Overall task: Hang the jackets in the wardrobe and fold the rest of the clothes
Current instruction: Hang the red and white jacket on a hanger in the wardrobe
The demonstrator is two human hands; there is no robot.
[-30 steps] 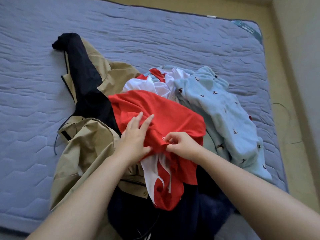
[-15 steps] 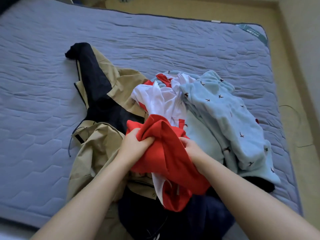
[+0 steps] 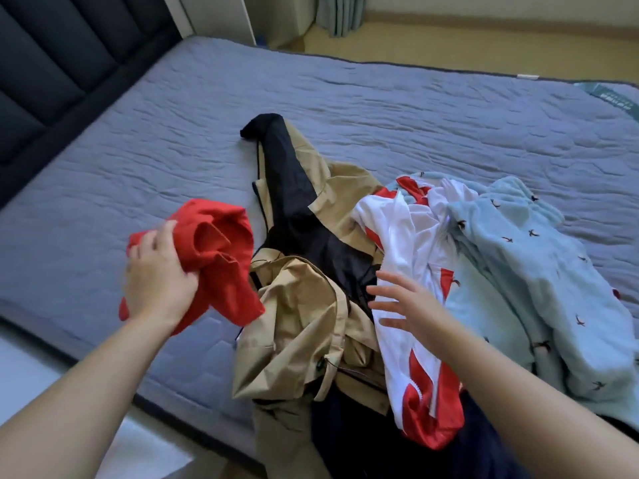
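Left hand (image 3: pixel 157 278) grips a bunched red shirt (image 3: pixel 216 261) above the bed (image 3: pixel 145 157), left of the clothes pile; right hand (image 3: pixel 409 302) hovers, fingers spread, over the white-and-red jacket (image 3: pixel 411 243), between tan jacket (image 3: pixel 304 326) and pale blue fleece (image 3: pixel 529 271).

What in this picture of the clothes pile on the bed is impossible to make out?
Head view only:
1. Red garment: bunched in the left hand, so its cut is hidden.
2. Dark navy garment: buried under the tan jacket and white-and-red jacket, cut off by the bottom edge.
3. Green label on the mattress corner: print too small, clipped by the right edge.
4. Wardrobe: outside the frame.
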